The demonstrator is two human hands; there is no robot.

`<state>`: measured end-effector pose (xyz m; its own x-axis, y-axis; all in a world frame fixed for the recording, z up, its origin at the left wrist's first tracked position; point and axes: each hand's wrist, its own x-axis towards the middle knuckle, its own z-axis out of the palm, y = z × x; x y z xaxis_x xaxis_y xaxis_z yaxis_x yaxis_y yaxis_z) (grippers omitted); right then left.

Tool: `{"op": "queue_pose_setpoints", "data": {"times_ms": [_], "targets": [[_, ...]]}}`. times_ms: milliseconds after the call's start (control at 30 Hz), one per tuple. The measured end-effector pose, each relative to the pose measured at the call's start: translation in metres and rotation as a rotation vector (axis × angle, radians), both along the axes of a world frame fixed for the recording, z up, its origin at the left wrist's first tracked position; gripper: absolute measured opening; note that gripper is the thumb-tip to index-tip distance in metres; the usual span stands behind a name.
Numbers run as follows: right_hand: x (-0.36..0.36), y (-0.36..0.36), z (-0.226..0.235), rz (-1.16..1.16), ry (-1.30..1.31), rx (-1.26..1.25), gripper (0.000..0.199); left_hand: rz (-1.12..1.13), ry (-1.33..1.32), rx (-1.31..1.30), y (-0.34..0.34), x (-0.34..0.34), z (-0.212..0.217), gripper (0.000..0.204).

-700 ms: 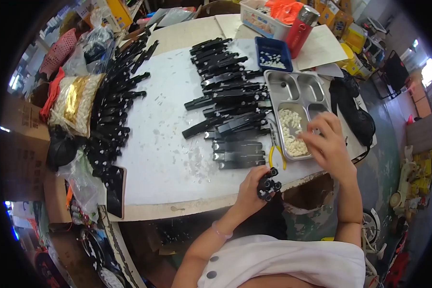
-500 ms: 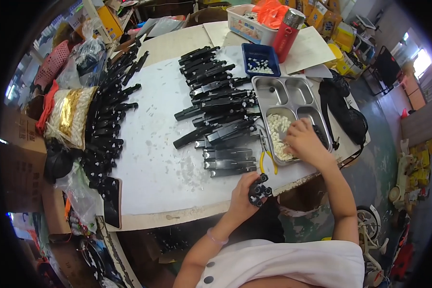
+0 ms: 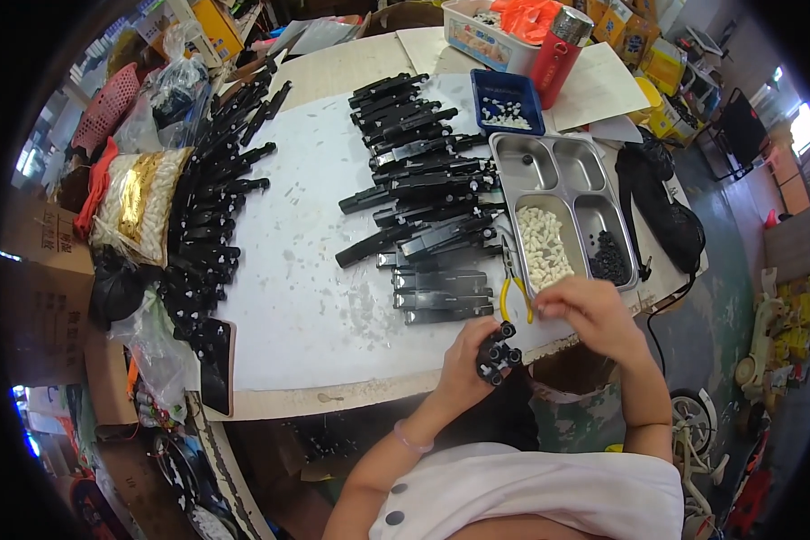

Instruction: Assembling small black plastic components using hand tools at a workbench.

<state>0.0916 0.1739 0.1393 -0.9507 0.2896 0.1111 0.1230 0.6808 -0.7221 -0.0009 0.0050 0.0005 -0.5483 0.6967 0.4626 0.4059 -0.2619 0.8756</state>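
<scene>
My left hand (image 3: pixel 462 371) is closed around a black plastic part with round, tube-like ends (image 3: pixel 499 354), held just off the table's front edge. To its right, my right hand (image 3: pixel 596 315) has its fingertips pinched together by the near end of a metal compartment tray (image 3: pixel 518 178). What lies in that pinch, if anything, is too small to make out. One tray compartment holds small white pieces (image 3: pixel 544 245), another small black pieces (image 3: pixel 608 261). Yellow-handled pliers (image 3: pixel 505 292) lie between the tray and rows of long black plastic parts (image 3: pixel 432 184).
More black parts (image 3: pixel 209 220) line the table's left side, beside a bag of white pieces (image 3: pixel 144 202). A dark flat slab (image 3: pixel 216 369) lies at the left front corner. Behind the tray stand a blue bin (image 3: pixel 506 85) and a red flask (image 3: pixel 560 58). A black pouch (image 3: pixel 661 211) lies right.
My right hand has drawn back from the white pieces in the tray toward my left hand, its fingers now pinched. My left hand still grips the black part. The view has shifted slightly.
</scene>
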Motion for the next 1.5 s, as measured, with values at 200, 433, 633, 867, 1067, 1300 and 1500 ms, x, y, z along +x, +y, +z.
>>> {"op": "queue_pose_setpoints", "data": {"times_ms": [200,433,633,867,1067,1300,1500], "targets": [[-0.005,-0.030,0.002,-0.018,0.144,-0.021,0.013,-0.005,-0.028,-0.026,0.000,0.002,-0.002,0.054],[-0.018,-0.028,-0.009,0.148,0.320,0.060,0.016,-0.024,-0.053,-0.017,0.000,0.003,-0.004,0.055],[-0.022,-0.021,-0.017,0.182,0.222,-0.048,0.017,-0.025,-0.035,0.003,0.000,0.000,0.000,0.054],[-0.011,-0.016,0.019,0.344,0.100,0.350,0.012,-0.074,0.062,0.018,0.003,-0.001,0.001,0.066],[-0.013,-0.032,0.043,0.501,-0.271,0.882,0.011,-0.074,0.167,0.026,0.002,-0.004,0.005,0.063],[-0.011,-0.045,0.030,0.498,-0.049,1.165,0.009,-0.127,0.143,-0.022,-0.003,-0.003,0.009,0.059],[-0.015,-0.050,0.033,0.483,-0.127,1.190,0.009,-0.098,0.166,-0.002,-0.001,-0.003,0.006,0.059]]}}
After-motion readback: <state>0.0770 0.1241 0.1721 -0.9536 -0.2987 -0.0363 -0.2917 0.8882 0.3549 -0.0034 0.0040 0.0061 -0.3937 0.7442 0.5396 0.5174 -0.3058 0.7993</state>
